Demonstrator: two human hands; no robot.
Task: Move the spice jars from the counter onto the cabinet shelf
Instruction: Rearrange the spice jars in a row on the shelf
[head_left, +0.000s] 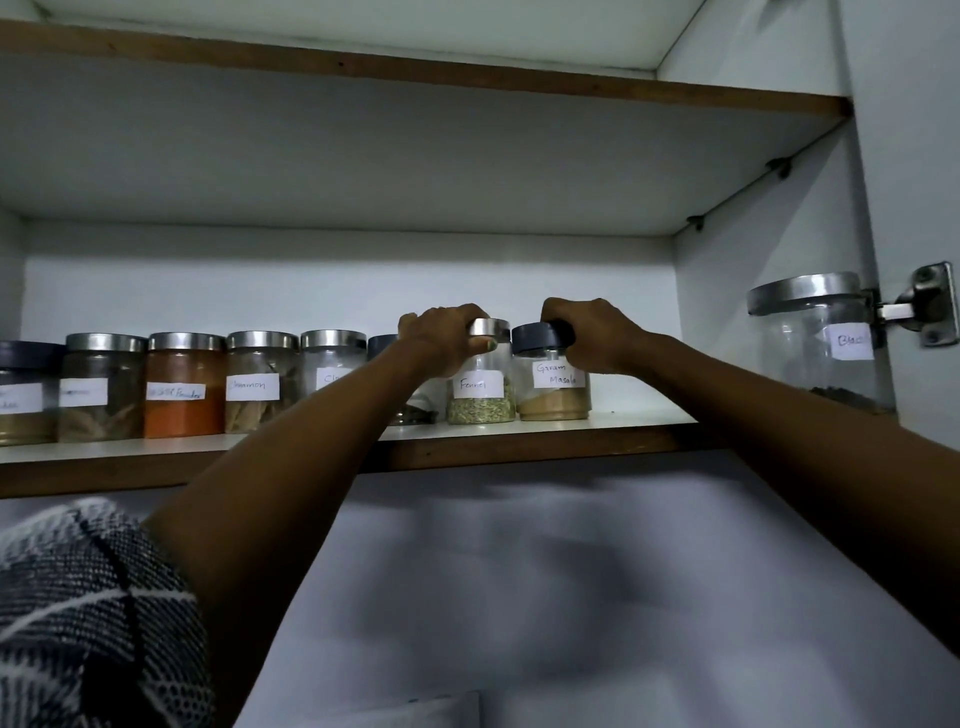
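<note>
The Fennel jar (481, 387) and the Garam Masala jar (554, 387) are seen standing upright, touching or nearly so, near the front edge of the cabinet shelf (545, 441) toward its right end. The Fennel jar is gripped at its steel lid (489, 328) by the left hand (441, 338), fingers curled around the rim; the dark lid (537, 336) of the Garam Masala jar is clamped likewise by the right hand (592, 335).

Clear glass walls are judged to be stiff, smooth and breakable, and the little filling suggests light weight. A hold on the lid works only if it is screwed tight; the body below the label is judged the safer place.

Eight jars are counted in the row along the shelf edge: two dark-lidded, five steel-lidded, and one dark-lidded jar (410, 374) largely hidden behind the left forearm. A ninth, a larger steel-lidded jar (821, 348), is seen apart at the right, by the door hinge (927, 312). What it stands on cannot be told.
</note>
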